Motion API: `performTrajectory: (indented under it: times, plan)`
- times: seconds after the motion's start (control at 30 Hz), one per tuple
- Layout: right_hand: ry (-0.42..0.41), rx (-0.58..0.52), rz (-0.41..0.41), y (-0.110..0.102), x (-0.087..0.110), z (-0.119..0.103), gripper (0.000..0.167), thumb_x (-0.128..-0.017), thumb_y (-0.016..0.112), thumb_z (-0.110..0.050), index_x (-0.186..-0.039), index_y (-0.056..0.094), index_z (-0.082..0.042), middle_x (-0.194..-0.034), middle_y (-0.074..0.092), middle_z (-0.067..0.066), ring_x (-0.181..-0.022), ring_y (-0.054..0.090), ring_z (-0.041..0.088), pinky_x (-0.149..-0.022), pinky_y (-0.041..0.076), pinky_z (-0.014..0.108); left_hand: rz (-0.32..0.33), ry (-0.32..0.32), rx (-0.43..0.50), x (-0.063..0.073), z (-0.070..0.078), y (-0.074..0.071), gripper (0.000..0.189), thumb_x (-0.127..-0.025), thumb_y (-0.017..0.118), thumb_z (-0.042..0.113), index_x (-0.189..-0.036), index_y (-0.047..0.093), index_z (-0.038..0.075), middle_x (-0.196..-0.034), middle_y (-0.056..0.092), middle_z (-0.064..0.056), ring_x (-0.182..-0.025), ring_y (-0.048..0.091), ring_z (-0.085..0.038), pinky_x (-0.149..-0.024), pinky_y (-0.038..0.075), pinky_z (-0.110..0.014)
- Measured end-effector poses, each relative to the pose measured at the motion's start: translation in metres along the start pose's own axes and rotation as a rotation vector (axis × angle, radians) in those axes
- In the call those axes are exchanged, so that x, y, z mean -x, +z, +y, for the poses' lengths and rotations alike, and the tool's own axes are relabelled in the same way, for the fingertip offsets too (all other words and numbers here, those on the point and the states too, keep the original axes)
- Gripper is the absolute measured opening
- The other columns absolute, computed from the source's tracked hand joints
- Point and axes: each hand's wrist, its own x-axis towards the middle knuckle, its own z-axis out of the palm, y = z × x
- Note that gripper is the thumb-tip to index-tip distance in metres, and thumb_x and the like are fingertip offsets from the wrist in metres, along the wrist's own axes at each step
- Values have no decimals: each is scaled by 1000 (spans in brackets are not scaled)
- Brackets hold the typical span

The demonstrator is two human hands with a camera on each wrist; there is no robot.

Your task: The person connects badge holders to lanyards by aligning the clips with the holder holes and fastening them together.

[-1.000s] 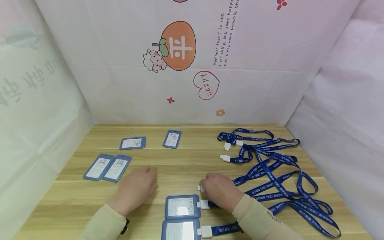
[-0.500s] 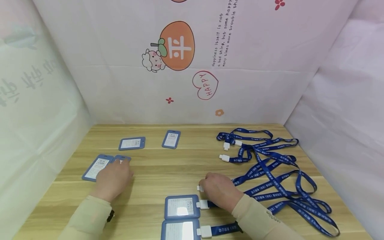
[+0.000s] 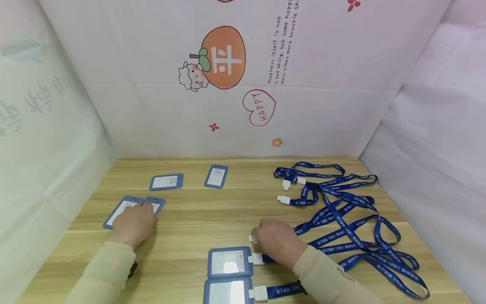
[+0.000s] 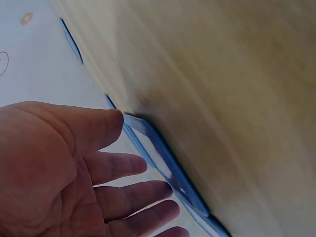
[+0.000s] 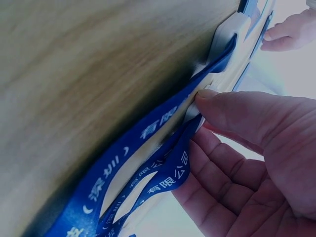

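My left hand [image 3: 134,223] lies over a blue badge holder [image 3: 156,205] at the table's left. In the left wrist view its fingers are fairly straight, and the thumb and fingertips touch or nearly touch the holder [image 4: 170,160]. Another blue badge holder [image 3: 117,211] lies just beside it, partly covered by the hand. My right hand [image 3: 279,240] pinches the white buckle [image 3: 252,239] of a dark blue lanyard between thumb and fingers; the right wrist view shows the lanyard strap [image 5: 185,165] trailing from it.
Two badge holders joined to lanyards lie at the front, an upper one [image 3: 229,261] and a lower one [image 3: 228,291]. Two loose holders lie farther back, one left [image 3: 166,181] and one central [image 3: 216,176]. Several tangled lanyards [image 3: 341,223] spread on the right. White cloth walls surround the table.
My left hand has moved left from the table's middle onto the right one of the paired badge holders. My right hand has stayed at the lanyard buckle.
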Motion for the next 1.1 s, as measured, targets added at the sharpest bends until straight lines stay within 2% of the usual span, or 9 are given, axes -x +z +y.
performTrajectory:
  times: [0.13,0.27,0.6,0.67,0.87,0.97,1.1]
  plan:
    - [0,6,-16,-1,-1,-1,11,-90,80,-11,-100,81,-15,-81,69,-1,-65,57,4,-59,55,20,4,20,-20,0,-2,2,35,-102,60,23,-116,64,-9,-103,67,-30,-89,67,-51,-66,58,-63]
    - [1,1,-24,-2,-2,0,11,-89,81,-12,-100,80,-15,-81,69,-2,-65,57,4,-59,55,21,20,38,-34,1,-1,4,32,-101,61,22,-114,67,-7,-110,67,-30,-95,65,-52,-71,58,-66]
    - [8,-16,-14,-2,-2,0,11,-89,81,-11,-99,80,-16,-82,69,-2,-66,57,5,-59,55,22,62,105,-90,5,9,6,26,-99,63,18,-112,68,-5,-112,70,-27,-103,65,-50,-84,56,-65]
    - [6,-19,-8,-1,-1,1,11,-89,80,-11,-99,80,-16,-82,69,-1,-66,57,5,-59,55,22,64,116,-94,4,10,6,25,-99,64,17,-111,68,-4,-111,70,-26,-100,65,-48,-83,57,-64]
    - [-3,-19,-1,0,0,2,8,-91,79,-11,-98,80,-16,-81,69,-2,-64,55,4,-58,54,22,61,145,-80,4,15,5,22,-97,66,15,-111,68,-2,-107,71,-23,-86,67,-42,-70,60,-59]
    - [-4,-12,0,0,0,2,8,-91,79,-11,-97,80,-16,-81,68,-2,-64,55,4,-58,54,22,61,171,-76,4,18,6,23,-97,67,15,-114,68,-1,-113,71,-24,-90,69,-44,-73,60,-60]
    - [0,-11,-3,1,0,2,9,-91,79,-11,-98,81,-16,-82,69,-1,-65,56,5,-59,55,22,56,203,-71,4,22,7,28,-96,70,15,-119,68,0,-125,68,-27,-101,69,-48,-84,59,-63]
